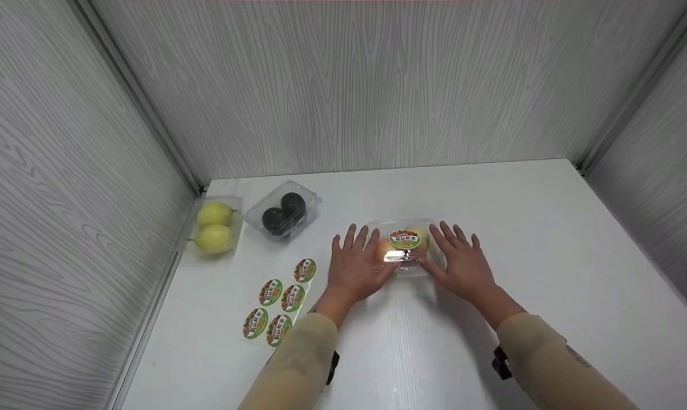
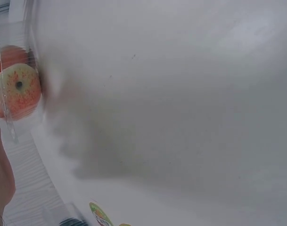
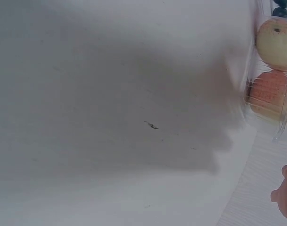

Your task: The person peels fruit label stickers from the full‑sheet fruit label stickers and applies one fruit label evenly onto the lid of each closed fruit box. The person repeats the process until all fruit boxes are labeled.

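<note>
In the head view a clear plastic clamshell box [image 1: 403, 269] holds red-and-yellow apples [image 1: 422, 232], with a round fruit-print sticker [image 1: 405, 239] on its lid. My left hand [image 1: 355, 267] lies along the box's left side, fingers straight and pointing away from me. On the opposite side is my right hand [image 1: 464, 265], its fingers also straight and spread. Both thumbs reach to the front edge of the box. The left wrist view catches an apple [image 2: 20, 92] through the plastic, and the right wrist view a reddish apple [image 3: 270, 94].
Left of the hands lies a sheet of several round stickers [image 1: 281, 307]. Behind it stands a clear box [image 1: 303, 228] with two dark round fruits [image 1: 283, 213]. A box of yellow pears [image 1: 213, 228] stands at the table's left edge. Wood-grain walls [image 1: 343, 85] enclose the white table [image 1: 548, 256].
</note>
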`<state>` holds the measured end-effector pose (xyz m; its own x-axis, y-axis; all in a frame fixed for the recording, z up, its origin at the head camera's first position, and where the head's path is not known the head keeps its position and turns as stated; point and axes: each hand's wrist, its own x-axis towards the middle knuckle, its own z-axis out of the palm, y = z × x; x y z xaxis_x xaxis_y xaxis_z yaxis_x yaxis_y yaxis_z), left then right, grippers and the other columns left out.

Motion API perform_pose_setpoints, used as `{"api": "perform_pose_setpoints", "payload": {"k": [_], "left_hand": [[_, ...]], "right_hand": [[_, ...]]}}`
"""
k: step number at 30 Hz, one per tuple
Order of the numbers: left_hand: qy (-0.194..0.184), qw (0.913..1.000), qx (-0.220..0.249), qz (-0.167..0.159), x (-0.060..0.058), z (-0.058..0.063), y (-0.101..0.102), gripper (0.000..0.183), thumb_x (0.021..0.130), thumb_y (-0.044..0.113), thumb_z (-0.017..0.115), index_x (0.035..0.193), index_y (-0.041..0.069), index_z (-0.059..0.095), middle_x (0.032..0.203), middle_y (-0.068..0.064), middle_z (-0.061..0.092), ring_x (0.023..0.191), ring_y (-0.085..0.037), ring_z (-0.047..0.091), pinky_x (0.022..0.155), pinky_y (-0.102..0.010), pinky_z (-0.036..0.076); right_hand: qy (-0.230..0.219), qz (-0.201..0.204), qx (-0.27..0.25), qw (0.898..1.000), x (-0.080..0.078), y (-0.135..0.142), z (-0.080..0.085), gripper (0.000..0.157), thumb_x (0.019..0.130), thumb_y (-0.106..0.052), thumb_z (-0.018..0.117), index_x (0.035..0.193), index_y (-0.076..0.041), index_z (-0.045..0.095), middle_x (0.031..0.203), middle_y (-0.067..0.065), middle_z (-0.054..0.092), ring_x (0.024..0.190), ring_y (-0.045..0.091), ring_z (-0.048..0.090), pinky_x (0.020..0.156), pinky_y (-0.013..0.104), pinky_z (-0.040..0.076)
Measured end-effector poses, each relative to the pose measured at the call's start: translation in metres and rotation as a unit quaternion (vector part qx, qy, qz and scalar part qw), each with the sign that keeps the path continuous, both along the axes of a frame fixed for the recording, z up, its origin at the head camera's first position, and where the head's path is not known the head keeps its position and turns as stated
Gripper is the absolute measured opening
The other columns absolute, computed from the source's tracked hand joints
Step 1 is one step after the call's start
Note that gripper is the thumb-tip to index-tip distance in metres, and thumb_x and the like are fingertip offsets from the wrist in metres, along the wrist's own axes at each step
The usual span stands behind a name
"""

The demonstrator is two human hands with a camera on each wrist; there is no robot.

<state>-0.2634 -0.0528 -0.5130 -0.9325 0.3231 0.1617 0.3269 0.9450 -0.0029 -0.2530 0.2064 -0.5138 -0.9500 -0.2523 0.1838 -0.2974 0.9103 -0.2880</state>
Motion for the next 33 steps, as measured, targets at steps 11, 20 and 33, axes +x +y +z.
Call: {"api": "perform_pose_setpoints", "payload": {"k": [11, 20, 33], "left_hand": [[0.007, 0.9999, -0.005, 0.006, 0.005, -0.012, 0.002, 0.086, 0.102, 0.077, 0.032, 0.165, 0.019, 0.039, 0.168, -0.008, 0.04, 0.157, -0.034, 0.03, 0.123, -0.06, 0.027], [0.006, 0.9999, -0.006, 0.008, 0.008, -0.02, 0.006, 0.079, 0.106, 0.069, 0.032, 0.164, 0.016, 0.04, 0.168, -0.01, 0.04, 0.157, -0.035, 0.03, 0.123, -0.061, 0.026], [0.009, 0.9999, -0.013, 0.007, 0.005, -0.017, 0.014, 0.078, 0.108, 0.066, 0.032, 0.164, 0.013, 0.039, 0.168, -0.013, 0.04, 0.157, -0.036, 0.031, 0.122, -0.061, 0.028]], "right_hand": [[-0.01, -0.008, 0.027, 1.0, 0.004, -0.001, -0.01, 0.079, 0.106, -0.059, 0.052, 0.167, -0.012, 0.033, 0.171, 0.017, 0.031, 0.157, 0.045, 0.025, 0.122, 0.071, 0.018], [-0.015, -0.014, 0.039, 0.999, 0.007, -0.001, -0.019, 0.077, 0.109, -0.056, 0.048, 0.167, -0.008, 0.031, 0.169, 0.018, 0.035, 0.157, 0.045, 0.025, 0.122, 0.071, 0.019], [-0.022, -0.025, 0.031, 0.999, 0.007, 0.003, -0.022, 0.078, 0.109, -0.057, 0.046, 0.169, -0.01, 0.027, 0.167, 0.021, 0.037, 0.156, 0.047, 0.027, 0.121, 0.072, 0.019]]}}
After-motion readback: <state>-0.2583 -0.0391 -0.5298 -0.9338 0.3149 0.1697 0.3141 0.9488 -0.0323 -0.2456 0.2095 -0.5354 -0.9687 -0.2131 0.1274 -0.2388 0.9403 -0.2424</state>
